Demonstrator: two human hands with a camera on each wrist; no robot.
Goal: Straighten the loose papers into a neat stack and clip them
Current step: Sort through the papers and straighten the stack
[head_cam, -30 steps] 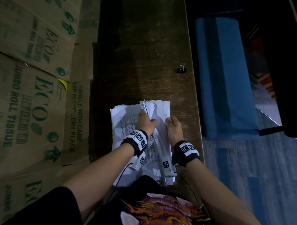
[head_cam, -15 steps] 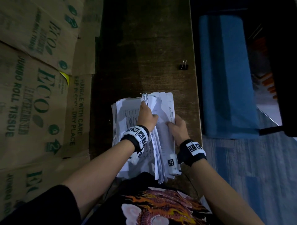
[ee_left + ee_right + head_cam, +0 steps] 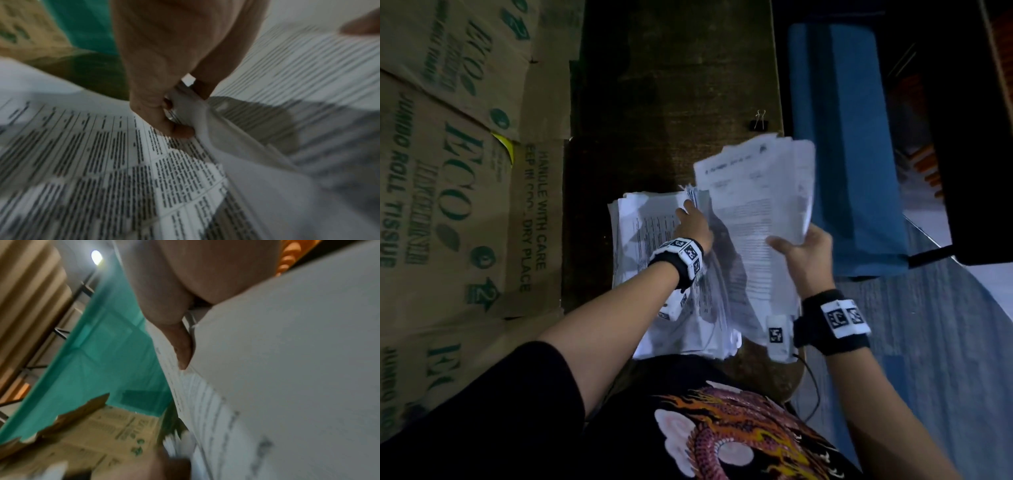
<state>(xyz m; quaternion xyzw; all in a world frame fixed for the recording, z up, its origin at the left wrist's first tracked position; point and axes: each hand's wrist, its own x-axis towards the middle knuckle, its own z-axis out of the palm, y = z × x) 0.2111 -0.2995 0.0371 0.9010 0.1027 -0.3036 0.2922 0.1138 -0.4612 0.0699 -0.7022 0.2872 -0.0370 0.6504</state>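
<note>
Up off desk, right hand grips lifted sheaf, long axis pointing away. Left hand, beside it, pinches pile edge. Binder clip beyond right hand, nearer it.

The head view is dim overall. The dark wooden worktop fades to near black at its far end, and the upper right corner is black. The white papers are the brightest surface; the left hand casts a soft grey shadow across them. Straight edges bow toward the frame borders from wide-angle distortion. The left wrist view is brighter, but the printed lines smear with motion blur and only the fingers are moderately sharp. The right wrist view is blurred throughout; a ceiling lamp shows as a small overexposed glare spot at upper left.
</note>
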